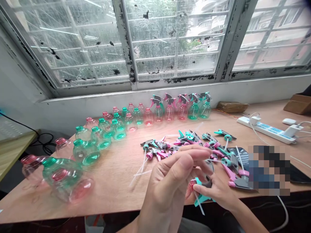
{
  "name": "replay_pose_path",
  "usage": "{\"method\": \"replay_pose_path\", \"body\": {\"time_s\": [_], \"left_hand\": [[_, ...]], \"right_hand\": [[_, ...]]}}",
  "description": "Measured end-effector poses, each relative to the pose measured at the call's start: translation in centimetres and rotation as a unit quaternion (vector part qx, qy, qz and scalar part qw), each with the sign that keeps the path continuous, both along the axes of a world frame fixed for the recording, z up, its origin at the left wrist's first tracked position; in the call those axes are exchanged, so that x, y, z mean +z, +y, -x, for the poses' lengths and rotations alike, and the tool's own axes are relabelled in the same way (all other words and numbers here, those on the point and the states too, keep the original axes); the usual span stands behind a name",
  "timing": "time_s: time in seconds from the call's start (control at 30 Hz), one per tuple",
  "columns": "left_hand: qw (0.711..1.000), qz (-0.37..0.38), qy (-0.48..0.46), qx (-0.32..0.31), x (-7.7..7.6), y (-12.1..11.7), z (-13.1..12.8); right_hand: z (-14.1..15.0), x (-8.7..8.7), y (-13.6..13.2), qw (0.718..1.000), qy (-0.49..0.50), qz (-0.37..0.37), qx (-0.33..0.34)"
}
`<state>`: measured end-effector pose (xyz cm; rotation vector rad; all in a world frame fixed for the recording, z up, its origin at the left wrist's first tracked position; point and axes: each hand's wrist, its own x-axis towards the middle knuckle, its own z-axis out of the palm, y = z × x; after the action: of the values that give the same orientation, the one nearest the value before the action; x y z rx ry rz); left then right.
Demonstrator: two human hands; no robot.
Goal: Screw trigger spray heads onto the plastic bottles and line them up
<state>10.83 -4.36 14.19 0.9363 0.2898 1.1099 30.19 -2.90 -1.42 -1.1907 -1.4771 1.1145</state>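
Observation:
My left hand (170,184) is raised in front of me, fingers stretched out and nothing visible in its grasp. Just behind it, my right hand (218,189) is closed on a teal-and-grey trigger spray head (204,200), whose thin clear tube (200,205) points downward. By my right thumb shows the red neck of a bottle (191,185); most of that bottle is hidden behind my left hand, and I cannot tell what supports it. Beyond both hands lies a heap of pink, teal and grey spray heads (187,139).
Open pink and green bottles (119,129) line the table's left and back. Several bottles with spray heads (182,110) stand under the window. To the right are a power strip (267,129), a brown parcel (232,106), a cardboard box (298,104) and a dark flat device (239,155).

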Motion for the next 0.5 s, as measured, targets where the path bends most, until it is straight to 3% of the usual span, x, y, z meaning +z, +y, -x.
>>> {"method": "replay_pose_path", "body": {"time_s": [0.17, 0.5], "left_hand": [[0.998, 0.056, 0.013, 0.025, -0.9, 0.2, 0.7], [0.998, 0.054, 0.027, 0.005, -0.7, -0.1, 1.2]], "right_hand": [[-0.5, -0.6, 0.4, 1.000, -0.010, 0.019, 0.021], [-0.1, -0.4, -0.1, 0.999, -0.018, 0.038, -0.020]]}}
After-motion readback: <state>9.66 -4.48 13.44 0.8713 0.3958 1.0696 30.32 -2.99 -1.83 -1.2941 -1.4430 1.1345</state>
